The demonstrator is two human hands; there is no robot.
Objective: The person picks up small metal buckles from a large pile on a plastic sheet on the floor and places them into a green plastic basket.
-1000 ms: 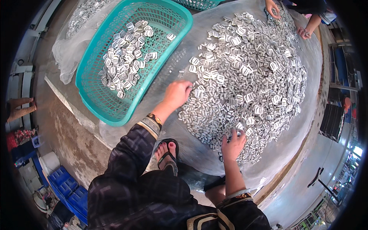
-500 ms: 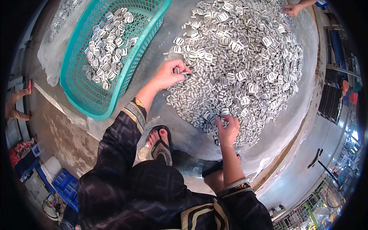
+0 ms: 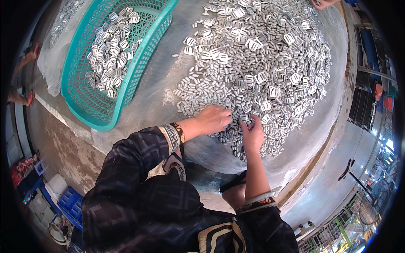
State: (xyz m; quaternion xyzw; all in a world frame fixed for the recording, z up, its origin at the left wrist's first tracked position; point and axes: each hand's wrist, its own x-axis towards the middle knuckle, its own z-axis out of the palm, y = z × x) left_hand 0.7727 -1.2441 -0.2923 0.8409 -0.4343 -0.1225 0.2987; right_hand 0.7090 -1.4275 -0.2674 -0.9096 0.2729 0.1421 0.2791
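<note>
A broad heap of small silver-grey metal pellets [image 3: 211, 84] lies in front of me, with flat slotted metal buckles [image 3: 254, 44] scattered through it. At the heap's near edge my left hand [image 3: 213, 119] reaches in from the left, palm down. Its fingers are curled together at the pellets, and their tips are partly hidden. Just to the right, my right hand [image 3: 253, 134] rests against the heap with thumb and forefinger bent toward each other. Whatever either hand grips is too small or covered to make out. A teal plastic basket [image 3: 120, 103] on the left contains many similar buckles.
The heap lies on a grey, sheet-covered surface [image 3: 145, 99] with a curved rim on the right. Another person's hand [image 3: 322, 3] is at the heap's far right edge. Clear plastic with more metal pieces [image 3: 63, 25] lies beyond the basket at far left.
My left hand has moved right and nearer to me, from holding a few buckles at the heap's left edge to beside my right hand. The right hand stays nearly in place. The view has shifted slightly.
</note>
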